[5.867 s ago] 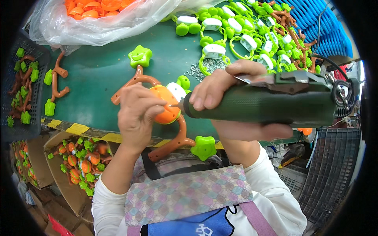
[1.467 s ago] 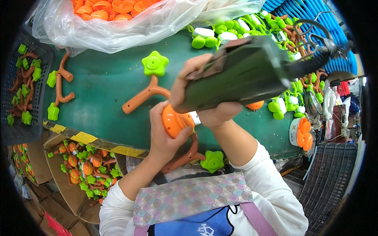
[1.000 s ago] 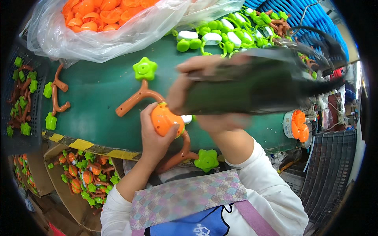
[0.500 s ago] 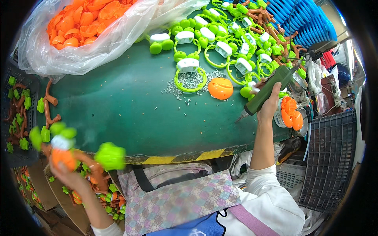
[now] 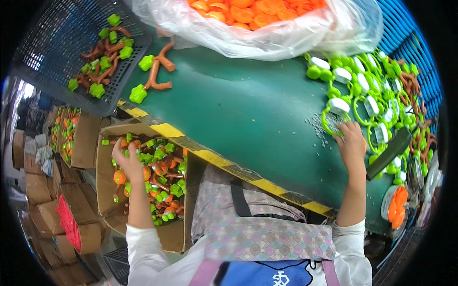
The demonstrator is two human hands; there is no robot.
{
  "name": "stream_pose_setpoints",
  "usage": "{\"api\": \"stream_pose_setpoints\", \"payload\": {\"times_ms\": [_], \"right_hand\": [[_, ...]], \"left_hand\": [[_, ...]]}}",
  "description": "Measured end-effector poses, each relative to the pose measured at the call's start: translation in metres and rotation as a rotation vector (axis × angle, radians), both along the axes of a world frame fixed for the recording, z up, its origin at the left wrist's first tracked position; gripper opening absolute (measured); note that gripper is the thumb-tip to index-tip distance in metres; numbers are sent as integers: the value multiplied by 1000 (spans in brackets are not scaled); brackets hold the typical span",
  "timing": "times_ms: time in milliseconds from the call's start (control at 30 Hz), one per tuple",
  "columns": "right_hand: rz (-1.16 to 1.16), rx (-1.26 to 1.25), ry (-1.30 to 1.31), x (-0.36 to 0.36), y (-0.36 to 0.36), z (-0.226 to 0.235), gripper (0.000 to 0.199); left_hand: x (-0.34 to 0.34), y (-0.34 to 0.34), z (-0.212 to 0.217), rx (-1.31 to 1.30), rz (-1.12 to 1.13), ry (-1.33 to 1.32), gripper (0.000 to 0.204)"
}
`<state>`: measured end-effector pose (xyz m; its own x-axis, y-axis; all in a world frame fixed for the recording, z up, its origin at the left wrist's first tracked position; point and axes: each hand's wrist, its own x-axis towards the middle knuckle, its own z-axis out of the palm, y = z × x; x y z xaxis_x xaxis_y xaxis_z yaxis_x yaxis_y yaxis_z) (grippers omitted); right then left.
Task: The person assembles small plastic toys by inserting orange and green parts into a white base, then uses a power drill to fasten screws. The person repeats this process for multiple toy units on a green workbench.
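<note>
Head view: left hand (image 5: 126, 159) spread over orange-green toys (image 5: 160, 176); right hand (image 5: 350, 143) pinching orange piece (image 5: 364, 145).

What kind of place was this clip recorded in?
Probably a small toy-assembly workshop. A green worktable holds piles of green plastic rings, a clear bag of orange parts sits at its far edge, and the left hand reaches into a cardboard box of assembled pieces.

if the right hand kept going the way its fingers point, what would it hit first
Most likely the green ring with a white cap just beyond the fingertips of the right hand, on the green table. Depth is unclear, so it may pass over.
</note>
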<state>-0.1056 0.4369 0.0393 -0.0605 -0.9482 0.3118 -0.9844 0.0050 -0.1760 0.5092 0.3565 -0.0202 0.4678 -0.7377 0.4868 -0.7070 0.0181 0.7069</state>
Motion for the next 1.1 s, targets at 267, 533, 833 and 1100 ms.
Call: {"api": "stream_pose_setpoints", "payload": {"times_ms": [267, 533, 833, 1100], "right_hand": [[10, -104, -181, 7, -16, 18, 19], [-206, -468, -589, 8, -31, 27, 30], [13, -164, -1551, 102, -46, 12, 55], [-16, -73, -1072, 107, -29, -14, 47]], "left_hand": [[-60, -129, 33, 55, -265, -140, 34], [-56, -227, 5, 153, -335, -777, 53], [-64, -165, 45, -5, -631, 11, 29], [-185, -88, 139, 856, -1264, -170, 36]]}}
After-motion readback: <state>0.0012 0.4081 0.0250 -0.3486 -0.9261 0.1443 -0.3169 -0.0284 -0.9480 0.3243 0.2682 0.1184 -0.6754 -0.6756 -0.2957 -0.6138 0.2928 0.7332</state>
